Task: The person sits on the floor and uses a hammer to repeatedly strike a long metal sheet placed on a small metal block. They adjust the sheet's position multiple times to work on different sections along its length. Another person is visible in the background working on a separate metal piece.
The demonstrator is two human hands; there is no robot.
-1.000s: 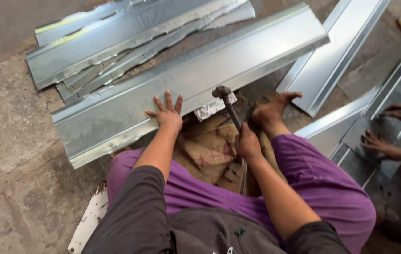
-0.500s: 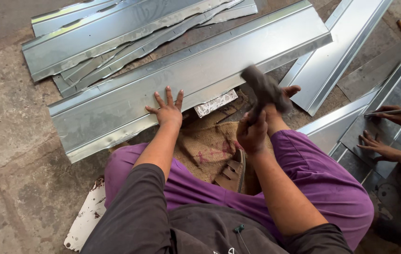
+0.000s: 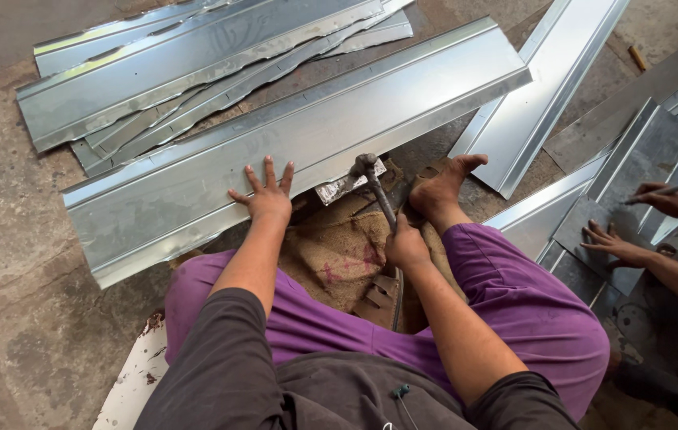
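My left hand (image 3: 265, 197) lies flat with fingers spread on the near edge of a long folded sheet-metal channel (image 3: 195, 167) lying on the floor. My right hand (image 3: 406, 247) grips the handle of a hammer (image 3: 372, 179). The hammer head rests down on the channel's near edge, beside a small bent metal scrap (image 3: 342, 188). My bare foot (image 3: 441, 185) is planted just right of the hammer. I sit with purple-trousered legs (image 3: 514, 310) on a piece of brown sacking (image 3: 331, 255).
More sheet-metal channels (image 3: 179, 56) are stacked at the far left. Another channel (image 3: 554, 80) slants at the right. Another person's two hands (image 3: 633, 227) work with a thin tool on dark sheets at the right edge. A white board (image 3: 136, 382) lies by my left hip.
The hammer was raised half a second ago and has come down onto the channel's near edge. My left hand has stayed flat on the sheet.
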